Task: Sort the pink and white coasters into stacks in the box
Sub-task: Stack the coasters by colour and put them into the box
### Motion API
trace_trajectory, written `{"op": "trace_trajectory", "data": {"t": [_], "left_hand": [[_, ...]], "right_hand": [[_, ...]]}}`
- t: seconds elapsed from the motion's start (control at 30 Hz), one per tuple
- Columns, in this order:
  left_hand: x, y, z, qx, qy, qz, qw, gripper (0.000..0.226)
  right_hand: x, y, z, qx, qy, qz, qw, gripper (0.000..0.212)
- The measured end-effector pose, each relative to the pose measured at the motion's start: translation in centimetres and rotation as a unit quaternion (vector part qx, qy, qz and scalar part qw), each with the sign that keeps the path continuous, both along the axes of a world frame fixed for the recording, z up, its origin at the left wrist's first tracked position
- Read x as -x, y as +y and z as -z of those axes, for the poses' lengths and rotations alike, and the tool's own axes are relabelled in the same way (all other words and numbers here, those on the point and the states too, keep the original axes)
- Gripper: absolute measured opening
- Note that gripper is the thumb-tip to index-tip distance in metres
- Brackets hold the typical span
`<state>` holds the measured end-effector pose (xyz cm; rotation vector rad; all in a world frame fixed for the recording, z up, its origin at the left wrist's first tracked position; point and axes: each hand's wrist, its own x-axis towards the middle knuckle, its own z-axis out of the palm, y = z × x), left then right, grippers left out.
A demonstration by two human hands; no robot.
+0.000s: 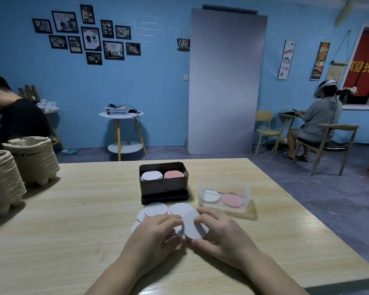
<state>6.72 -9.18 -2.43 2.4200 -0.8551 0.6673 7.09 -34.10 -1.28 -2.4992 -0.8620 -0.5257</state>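
Observation:
A dark brown box (163, 188) stands mid-table, holding a white coaster stack (151, 175) on its left and a pink coaster stack (173, 174) on its right. In front of it lies a loose pile of white and pink coasters (158, 209). My right hand (219, 233) grips a small stack of white coasters (193, 227), tilted, just above the pile. My left hand (156, 233) pinches the left edge of that same stack with curled fingers and hides part of the pile.
A clear plastic box (224, 193) with one white and one pink coaster sits right of the brown box. Two stacks of pulp cup trays (33, 160) stand at the table's left edge. Two people sit in the room beyond the table.

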Motion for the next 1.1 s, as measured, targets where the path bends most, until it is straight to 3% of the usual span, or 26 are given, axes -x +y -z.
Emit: {"op": "trace_trajectory", "data": {"t": [0.1,0.33,0.53,0.8,1.1], "left_hand": [[-0.1,-0.1,0.1,-0.013,0.009,-0.004,1.000,0.031],[-0.3,-0.8,-0.2,-0.148,0.022,0.021,0.989,0.038],[0.0,-0.5,-0.3,-0.079,0.005,0.013,0.997,0.020],[0.2,-0.6,-0.5,-0.091,0.035,-0.040,0.994,0.045],[0.2,-0.5,-0.5,-0.051,-0.047,-0.059,0.996,0.035]], "right_hand": [[0.0,-1.8,-0.3,-0.010,-0.008,0.041,0.999,0.043],[-0.1,-3.1,0.8,-0.009,0.001,0.078,0.997,0.044],[-0.1,-3.2,1.0,-0.001,0.008,0.077,0.997,0.045],[0.0,-3.0,0.9,-0.001,0.012,0.072,0.997,0.040],[-0.1,-2.9,0.8,-0.005,0.022,0.087,0.996,0.038]]}}
